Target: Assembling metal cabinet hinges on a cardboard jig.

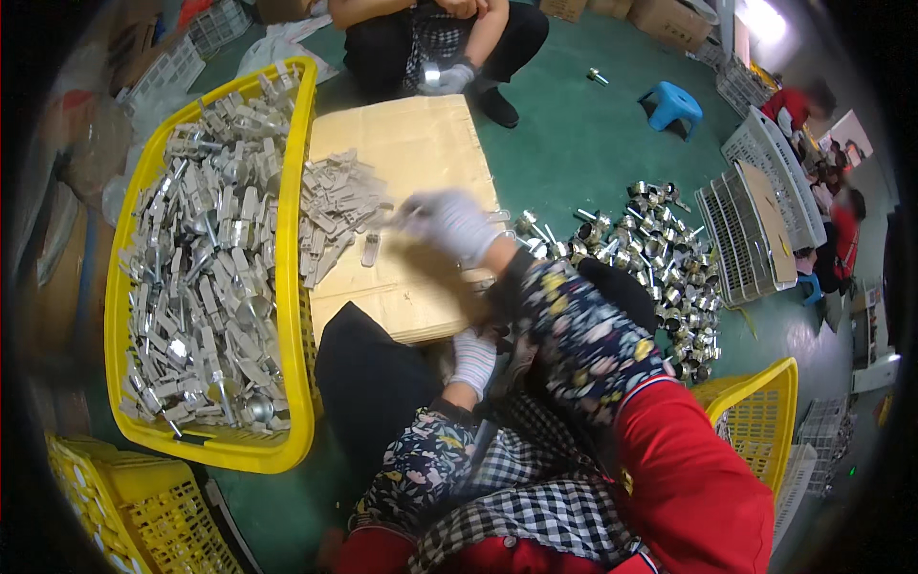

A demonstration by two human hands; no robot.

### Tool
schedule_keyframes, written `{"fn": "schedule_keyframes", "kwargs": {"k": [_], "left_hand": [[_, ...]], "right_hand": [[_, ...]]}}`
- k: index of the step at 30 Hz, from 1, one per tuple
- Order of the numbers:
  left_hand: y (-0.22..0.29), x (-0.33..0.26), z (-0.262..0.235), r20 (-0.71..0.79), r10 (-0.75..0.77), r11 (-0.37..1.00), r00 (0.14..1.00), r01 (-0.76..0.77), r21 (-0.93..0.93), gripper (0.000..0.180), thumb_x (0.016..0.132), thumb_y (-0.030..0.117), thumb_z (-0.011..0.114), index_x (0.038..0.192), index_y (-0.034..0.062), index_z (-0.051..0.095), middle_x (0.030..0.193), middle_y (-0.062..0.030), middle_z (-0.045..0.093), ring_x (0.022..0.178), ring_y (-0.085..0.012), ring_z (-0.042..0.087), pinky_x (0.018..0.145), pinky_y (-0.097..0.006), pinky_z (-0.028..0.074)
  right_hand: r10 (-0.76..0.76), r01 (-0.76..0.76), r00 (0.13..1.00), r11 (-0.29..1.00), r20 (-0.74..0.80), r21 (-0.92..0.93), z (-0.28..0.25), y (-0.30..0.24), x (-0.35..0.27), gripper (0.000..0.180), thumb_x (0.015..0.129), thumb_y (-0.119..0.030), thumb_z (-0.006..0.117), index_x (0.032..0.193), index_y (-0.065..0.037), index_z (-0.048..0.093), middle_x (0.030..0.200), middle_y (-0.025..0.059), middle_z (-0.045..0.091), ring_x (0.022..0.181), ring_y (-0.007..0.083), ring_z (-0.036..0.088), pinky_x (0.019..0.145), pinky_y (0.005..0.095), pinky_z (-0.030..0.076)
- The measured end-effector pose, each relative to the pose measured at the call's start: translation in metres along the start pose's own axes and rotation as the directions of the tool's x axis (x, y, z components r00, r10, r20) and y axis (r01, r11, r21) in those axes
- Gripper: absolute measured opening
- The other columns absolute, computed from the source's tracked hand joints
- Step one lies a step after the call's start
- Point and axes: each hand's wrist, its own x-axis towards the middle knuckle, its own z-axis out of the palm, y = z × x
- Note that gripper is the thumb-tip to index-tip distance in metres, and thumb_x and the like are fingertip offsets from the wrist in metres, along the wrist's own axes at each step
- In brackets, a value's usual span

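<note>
My right hand (448, 226), in a white striped glove, is over a cardboard-topped work surface (421, 129), beside a heap of small grey clip-like pieces (337, 196). Motion smears its fingers, so I cannot make out whether they hold anything. One grey clip-like piece (371, 251) lies apart from the heap. Low by the near edge of the surface is my left hand (473, 360), also gloved; its fingers are mostly hidden. To the left stands a yellow basket (304, 201) full of metal parts with grey clip-like ends (215, 277).
Many shiny metal cups with stems (660, 273) lie on the green floor at right. A co-worker's gloved hand (449, 78) holds a metal cup across from me. A blue stool (671, 107), white crates (736, 230) and yellow baskets (765, 411) stand around.
</note>
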Motion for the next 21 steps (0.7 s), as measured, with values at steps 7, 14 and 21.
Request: {"fn": "schedule_keyframes", "kwargs": {"k": [7, 14, 21], "left_hand": [[0.014, -0.01, 0.008, -0.07, -0.082, 0.957, 0.994, 0.098, 0.271, 0.03, 0.084, 0.026, 0.059, 0.089, -0.0039, 0.061, 0.077, -0.0107, 0.064, 0.058, -0.0153, 0.059, 0.056, -0.025, 0.046], [0.013, -0.01, 0.004, -0.091, -0.123, 0.958, 0.988, 0.142, 0.249, 0.032, 0.084, 0.028, 0.059, 0.091, -0.0028, 0.06, 0.079, -0.0102, 0.063, 0.059, -0.0144, 0.058, 0.057, -0.025, 0.046], [0.015, -0.013, 0.007, -0.113, -0.137, 0.958, 0.984, 0.161, 0.236, 0.031, 0.085, 0.028, 0.059, 0.091, -0.0028, 0.06, 0.077, -0.0097, 0.063, 0.06, -0.0142, 0.058, 0.058, -0.026, 0.046]], "right_hand": [[0.302, -0.268, 0.948, 0.929, -0.104, 0.257, -0.045, 0.133, 0.025, 0.023, 0.075, -0.019, 0.066, 0.087, 0.0, 0.066, 0.081, 0.0095, 0.065, 0.074, 0.016, 0.059, 0.073, 0.0285, 0.047], [0.393, -0.359, 0.919, 0.847, -0.006, 0.392, -0.032, 0.156, 0.035, 0.021, 0.072, -0.016, 0.068, 0.085, 0.001, 0.066, 0.074, 0.0079, 0.064, 0.069, 0.0158, 0.057, 0.067, 0.0291, 0.046], [0.396, -0.367, 0.918, 0.827, 0.022, 0.426, -0.036, 0.155, 0.034, 0.025, 0.07, -0.015, 0.069, 0.087, 0.003, 0.066, 0.08, 0.0105, 0.065, 0.07, 0.0185, 0.058, 0.068, 0.0294, 0.047]]}}
